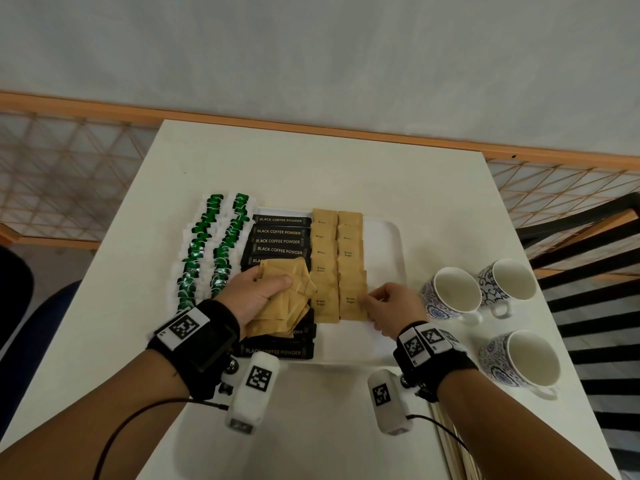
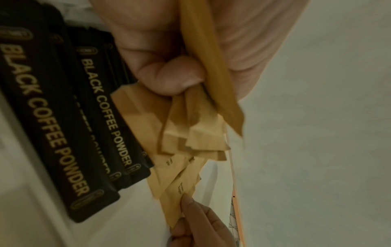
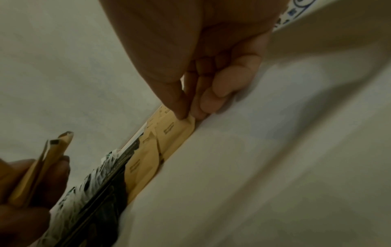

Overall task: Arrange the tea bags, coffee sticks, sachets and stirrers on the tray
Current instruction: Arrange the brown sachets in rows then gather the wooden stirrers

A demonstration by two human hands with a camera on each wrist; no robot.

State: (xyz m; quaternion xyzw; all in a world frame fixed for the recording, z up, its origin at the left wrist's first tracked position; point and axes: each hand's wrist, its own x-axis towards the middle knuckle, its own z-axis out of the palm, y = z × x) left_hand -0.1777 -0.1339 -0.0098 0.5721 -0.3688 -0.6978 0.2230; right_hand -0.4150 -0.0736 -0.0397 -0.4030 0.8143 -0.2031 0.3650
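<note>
Left hand (image 1: 254,292), nearest the head cam, has its grip closed round a fanned bundle of brown sugar sachets (image 1: 284,299): thumb on top, fingers curled underneath, per left wrist view. Bundle hangs over the coffee sticks (image 1: 280,233), which lie on the tray. Judgement: it serves as a supply stack, held close to the rows so sachets can be fed across w/o reaching.

Right hand (image 1: 391,306) pinches the near-right corner of the nearest sachet (image 1: 351,303) in the right-hand sachet row. Thumb tip presses on top; fingers are tucked at the edge against the tray (image 1: 384,237) floor, per right wrist view. Grip: closed on that sachet, which lies flat. Probable purpose: squaring it w/ its neighbours.

Layout ref. tray:
- Tea bags (image 1: 204,244): two overlapped columns at left edge, green tags up; some appear to overhang the rim.
- Coffee sticks: black, stacked crosswise, next col. inward.
- Sachets: two overlapped columns at centre.
- Right strip of tray: bare, probably reserved for stirrers.

Stirrers (image 1: 450,441): pale sticks on the surface, off the tray's near-right corner, beside the right forearm. Not yet placed.

Three patterned cups (image 1: 450,292) stand on the surface right of the tray, apart from it.
</note>
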